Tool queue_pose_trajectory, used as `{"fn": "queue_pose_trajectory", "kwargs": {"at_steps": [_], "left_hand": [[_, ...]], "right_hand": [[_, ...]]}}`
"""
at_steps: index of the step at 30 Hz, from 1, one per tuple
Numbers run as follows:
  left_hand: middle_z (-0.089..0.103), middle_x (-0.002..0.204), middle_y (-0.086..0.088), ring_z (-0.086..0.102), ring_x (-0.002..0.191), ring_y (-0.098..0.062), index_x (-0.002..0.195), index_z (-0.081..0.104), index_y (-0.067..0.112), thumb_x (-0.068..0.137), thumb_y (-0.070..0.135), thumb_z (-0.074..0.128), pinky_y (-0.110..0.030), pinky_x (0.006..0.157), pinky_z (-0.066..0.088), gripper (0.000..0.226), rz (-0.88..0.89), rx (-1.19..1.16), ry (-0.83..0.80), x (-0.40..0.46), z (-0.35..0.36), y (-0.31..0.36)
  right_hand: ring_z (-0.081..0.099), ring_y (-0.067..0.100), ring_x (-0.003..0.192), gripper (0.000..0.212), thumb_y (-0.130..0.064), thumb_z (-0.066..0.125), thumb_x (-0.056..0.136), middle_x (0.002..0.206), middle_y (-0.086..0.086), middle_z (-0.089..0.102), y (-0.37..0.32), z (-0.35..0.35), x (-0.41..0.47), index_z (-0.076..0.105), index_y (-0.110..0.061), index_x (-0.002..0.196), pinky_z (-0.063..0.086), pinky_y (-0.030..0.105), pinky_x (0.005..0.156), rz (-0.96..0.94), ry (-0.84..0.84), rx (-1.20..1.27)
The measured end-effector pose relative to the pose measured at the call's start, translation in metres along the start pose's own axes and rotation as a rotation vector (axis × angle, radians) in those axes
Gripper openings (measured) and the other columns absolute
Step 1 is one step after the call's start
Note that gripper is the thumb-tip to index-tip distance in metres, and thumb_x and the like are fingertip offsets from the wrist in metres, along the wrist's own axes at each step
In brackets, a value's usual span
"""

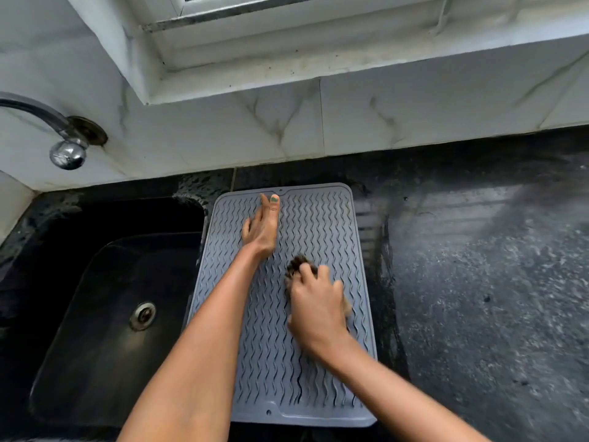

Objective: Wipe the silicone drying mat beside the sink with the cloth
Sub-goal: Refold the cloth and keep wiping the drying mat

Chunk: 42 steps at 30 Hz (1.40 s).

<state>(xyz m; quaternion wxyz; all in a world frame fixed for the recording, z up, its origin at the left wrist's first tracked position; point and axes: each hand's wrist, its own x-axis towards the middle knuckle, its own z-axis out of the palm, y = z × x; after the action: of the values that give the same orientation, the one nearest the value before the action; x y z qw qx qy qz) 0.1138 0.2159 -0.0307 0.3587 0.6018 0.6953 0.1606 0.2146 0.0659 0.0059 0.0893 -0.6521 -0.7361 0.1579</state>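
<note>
Two bare forearms reach forward from the bottom of the frame, the left from lower centre, the right from the lower right corner. The left hand [261, 229] lies stretched out, fingers straight and close together, pointing away from the body, thumb to the left. The right hand [317, 306], nearer and back up, has its fingers curled in a grip, knuckles raised and slightly blurred.

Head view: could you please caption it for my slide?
Left hand steadies grey drying mat while right hand rubs cloth on it.
</note>
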Motion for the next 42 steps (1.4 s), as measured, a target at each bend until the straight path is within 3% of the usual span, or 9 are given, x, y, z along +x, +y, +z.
{"fn": "queue_pose_trajectory", "kwargs": {"at_steps": [4, 8, 14, 18, 27, 30, 32, 35, 42], "left_hand": [[0.006, 0.161, 0.002, 0.004, 0.148, -0.012, 0.152, 0.001, 0.026, 0.095, 0.059, 0.006, -0.036, 0.119, -0.007, 0.066, 0.126, 0.072, -0.003, -0.007, -0.004, 0.001], [0.023, 0.158, -0.005, 0.019, 0.146, -0.019, 0.152, 0.014, 0.024, 0.094, 0.048, 0.017, -0.041, 0.120, 0.002, 0.062, 0.266, 0.384, 0.116, -0.024, -0.009, -0.026], [0.009, 0.160, 0.008, 0.006, 0.148, -0.010, 0.151, 0.008, 0.028, 0.101, 0.029, 0.025, -0.037, 0.120, 0.000, 0.053, 0.261, 0.488, 0.167, -0.034, -0.008, -0.051], [0.012, 0.160, 0.010, 0.009, 0.147, -0.010, 0.151, 0.011, 0.029, 0.100, 0.030, 0.023, -0.037, 0.119, 0.002, 0.053, 0.261, 0.504, 0.183, -0.029, -0.007, -0.054], [0.012, 0.160, 0.009, 0.009, 0.148, -0.012, 0.152, 0.010, 0.028, 0.093, 0.035, 0.016, -0.038, 0.118, 0.003, 0.060, 0.258, 0.543, 0.170, -0.031, -0.008, -0.052], [0.010, 0.160, 0.010, 0.008, 0.147, -0.010, 0.151, 0.009, 0.029, 0.091, 0.038, 0.013, -0.037, 0.118, 0.003, 0.061, 0.252, 0.545, 0.163, -0.030, -0.009, -0.051], [0.011, 0.160, 0.010, 0.008, 0.148, -0.010, 0.151, 0.009, 0.029, 0.096, 0.037, 0.014, -0.037, 0.118, 0.003, 0.057, 0.254, 0.542, 0.178, -0.030, -0.008, -0.051], [0.012, 0.159, 0.010, 0.008, 0.147, -0.010, 0.151, 0.010, 0.030, 0.101, 0.030, 0.024, -0.035, 0.118, 0.001, 0.052, 0.254, 0.514, 0.200, -0.030, -0.007, -0.051], [0.012, 0.160, 0.009, 0.008, 0.148, -0.011, 0.151, 0.010, 0.029, 0.102, 0.029, 0.024, -0.037, 0.118, 0.003, 0.051, 0.264, 0.543, 0.202, -0.028, -0.008, -0.053]], "right_hand": [[0.047, 0.033, 0.113, 0.029, -0.017, 0.055, 0.085, 0.121, 0.008, 0.052, 0.004, -0.032, 0.020, 0.063, -0.008, 0.111, 0.044, 0.044, 0.092, 0.086, -0.126, 0.155], [0.044, 0.028, 0.115, 0.034, -0.018, 0.055, 0.085, 0.125, 0.005, 0.053, 0.023, -0.055, 0.088, 0.062, -0.018, 0.118, 0.039, 0.044, 0.096, 0.120, 0.193, 0.250], [0.030, 0.038, 0.126, 0.042, -0.011, 0.048, 0.089, 0.141, 0.007, 0.041, 0.024, -0.026, 0.170, 0.053, -0.020, 0.129, 0.030, 0.056, 0.098, -0.039, -0.062, -0.072], [0.037, 0.034, 0.119, 0.031, -0.011, 0.049, 0.087, 0.129, 0.007, 0.051, 0.008, -0.013, 0.151, 0.061, -0.012, 0.116, 0.034, 0.051, 0.092, -0.092, 0.022, -0.227], [0.047, 0.031, 0.113, 0.028, -0.012, 0.052, 0.086, 0.118, 0.008, 0.058, -0.016, -0.022, 0.027, 0.062, -0.010, 0.112, 0.040, 0.045, 0.087, -0.125, -0.188, -0.058], [0.053, 0.031, 0.109, 0.028, -0.012, 0.052, 0.082, 0.110, 0.008, 0.065, -0.006, -0.042, 0.060, 0.066, -0.015, 0.107, 0.044, 0.043, 0.089, -0.039, -0.056, 0.121], [0.044, 0.030, 0.116, 0.035, -0.009, 0.051, 0.085, 0.125, 0.005, 0.057, 0.005, -0.044, 0.102, 0.063, -0.019, 0.116, 0.038, 0.049, 0.094, -0.050, 0.124, 0.084], [0.030, 0.036, 0.129, 0.046, -0.009, 0.047, 0.088, 0.144, 0.004, 0.042, 0.013, -0.035, 0.145, 0.052, -0.022, 0.132, 0.028, 0.059, 0.100, -0.013, -0.099, 0.019], [0.048, 0.031, 0.099, 0.027, -0.006, 0.054, 0.079, 0.104, 0.002, 0.064, -0.006, 0.012, 0.041, 0.071, -0.015, 0.097, 0.036, 0.046, 0.083, -0.125, 0.135, 0.050]]}}
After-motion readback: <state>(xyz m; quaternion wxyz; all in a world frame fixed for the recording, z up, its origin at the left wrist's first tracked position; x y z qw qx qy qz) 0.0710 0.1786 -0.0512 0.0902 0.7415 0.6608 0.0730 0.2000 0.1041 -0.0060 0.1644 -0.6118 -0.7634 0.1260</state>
